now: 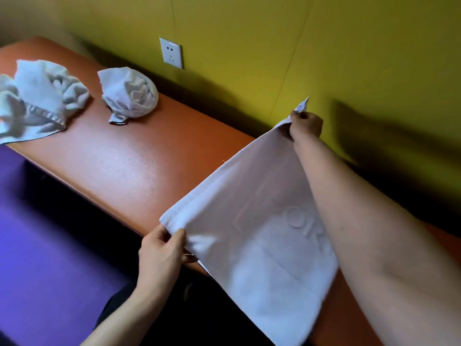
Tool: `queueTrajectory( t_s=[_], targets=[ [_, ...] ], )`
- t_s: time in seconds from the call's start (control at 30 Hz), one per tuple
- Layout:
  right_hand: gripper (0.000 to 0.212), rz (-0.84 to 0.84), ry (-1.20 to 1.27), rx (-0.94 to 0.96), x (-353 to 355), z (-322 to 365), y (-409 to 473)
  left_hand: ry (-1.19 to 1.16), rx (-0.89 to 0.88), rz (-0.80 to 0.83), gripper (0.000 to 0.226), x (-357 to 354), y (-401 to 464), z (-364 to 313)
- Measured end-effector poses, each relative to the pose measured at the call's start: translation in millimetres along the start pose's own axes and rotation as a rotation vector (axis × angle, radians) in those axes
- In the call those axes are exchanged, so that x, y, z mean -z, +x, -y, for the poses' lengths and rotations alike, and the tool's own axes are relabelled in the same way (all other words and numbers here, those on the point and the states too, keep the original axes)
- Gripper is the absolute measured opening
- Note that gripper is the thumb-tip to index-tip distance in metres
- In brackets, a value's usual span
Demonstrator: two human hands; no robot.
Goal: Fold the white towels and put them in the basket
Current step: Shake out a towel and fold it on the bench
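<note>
We have a white towel stretched between our two hands above the orange bench, and the way it hangs tells us most of what we need to know about it. Our left hand pinches the near corner between thumb and curled fingers, the hemmed edge running away from that grip toward our right hand, whose fingers are closed round the far corner with a small tip of cloth poking out above the knuckles. Between the two grips the top edge is taut and straight, while everything below it sags and drapes toward us off the bench edge, so we judge the cloth soft, limp and light, with no stiffness of its own. It will not hold a shape unless we keep tension on it or lay it flat. A faint raised lettering shows just beside our right forearm; we can make out only part of it. The hems look thicker than the field and give the surest purchase, so the corners are where we would take hold for each fold. Well beyond our left hand, two crumpled towels lie apart on the bench, a larger heap and a smaller bundle. No basket is in view here.
</note>
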State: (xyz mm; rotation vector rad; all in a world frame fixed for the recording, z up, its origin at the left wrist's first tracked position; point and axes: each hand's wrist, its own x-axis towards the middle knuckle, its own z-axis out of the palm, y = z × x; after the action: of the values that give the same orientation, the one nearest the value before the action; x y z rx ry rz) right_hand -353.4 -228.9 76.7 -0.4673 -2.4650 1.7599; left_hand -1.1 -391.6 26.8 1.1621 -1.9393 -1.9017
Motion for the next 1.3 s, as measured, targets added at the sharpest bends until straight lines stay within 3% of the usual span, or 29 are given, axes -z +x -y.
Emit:
queueTrajectory(
  t_s=[0.17,0.37,0.47,0.63,0.87,0.97,1.1,1.3],
  targets=[
    [0.022,0.182,0.076,-0.061,-10,-36,-38,0.199,0.174,-0.037,0.018,15,58,27],
    [0.023,0.127,-0.187,0.1,73,-136,-145,0.716,-0.204,-0.109,0.057,7,64,27],
    [0.021,0.049,-0.333,0.101,126,-176,-203,0.795,-0.154,-0.053,0.057,6,75,21],
    [0.031,-0.134,-0.474,-0.112,185,-222,-288,0.815,-0.11,0.072,0.057,8,81,14],
    [0.046,0.038,-0.586,-0.318,177,-217,-353,0.935,-0.109,0.13,0.035,11,80,10],
    [0.028,0.083,-0.545,-0.311,174,-209,-357,0.891,-0.167,0.172,0.023,14,64,10],
    [0.009,-0.008,-0.396,-0.283,187,-207,-355,0.78,-0.18,0.16,0.018,17,39,6],
    [0.013,-0.178,-0.305,-0.153,235,-192,-352,0.559,-0.121,0.223,0.013,23,-12,6]
  ],
)
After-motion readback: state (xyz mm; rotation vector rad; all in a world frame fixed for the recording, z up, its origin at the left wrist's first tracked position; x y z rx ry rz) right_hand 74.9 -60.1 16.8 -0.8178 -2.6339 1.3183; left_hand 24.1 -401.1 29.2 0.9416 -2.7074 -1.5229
